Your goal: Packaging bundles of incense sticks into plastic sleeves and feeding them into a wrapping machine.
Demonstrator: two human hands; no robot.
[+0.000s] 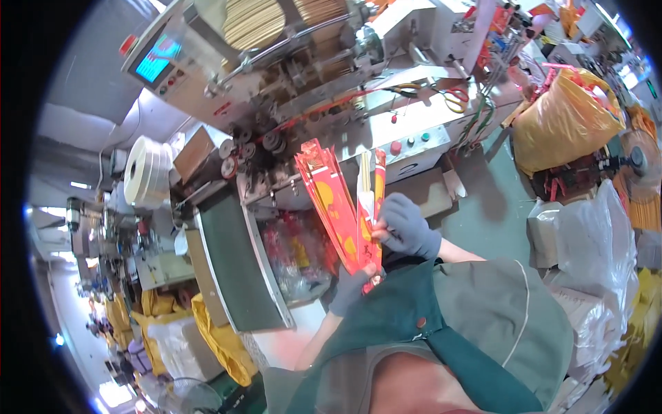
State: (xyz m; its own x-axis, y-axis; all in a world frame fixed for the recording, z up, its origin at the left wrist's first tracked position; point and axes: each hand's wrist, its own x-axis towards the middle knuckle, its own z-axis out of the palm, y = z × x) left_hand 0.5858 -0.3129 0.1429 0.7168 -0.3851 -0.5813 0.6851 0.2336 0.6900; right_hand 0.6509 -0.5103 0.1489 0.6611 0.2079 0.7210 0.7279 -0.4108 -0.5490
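My left hand (351, 288), in a grey glove with a bare thumb tip showing, is closed round the lower end of a bundle of long red packets (324, 200) with yellow patches. The bundle stands tilted in front of my green apron, its upper end leaning left. My right hand (408, 226), also gloved in grey, pinches a narrow red packet (379, 181) beside the bundle. Between this packet and the bundle, pale wooden chopsticks (365, 169) stick up out of a white paper piece (367, 205). My fingers hide part of the narrow packet.
Ahead stands a machine with wooden sticks stacked on top and a lit screen (157, 58). Scissors (456, 101) lie on its white ledge, above a button box (418, 148). A green conveyor belt (238, 262) runs at left. A full yellow sack (569, 127) stands at right.
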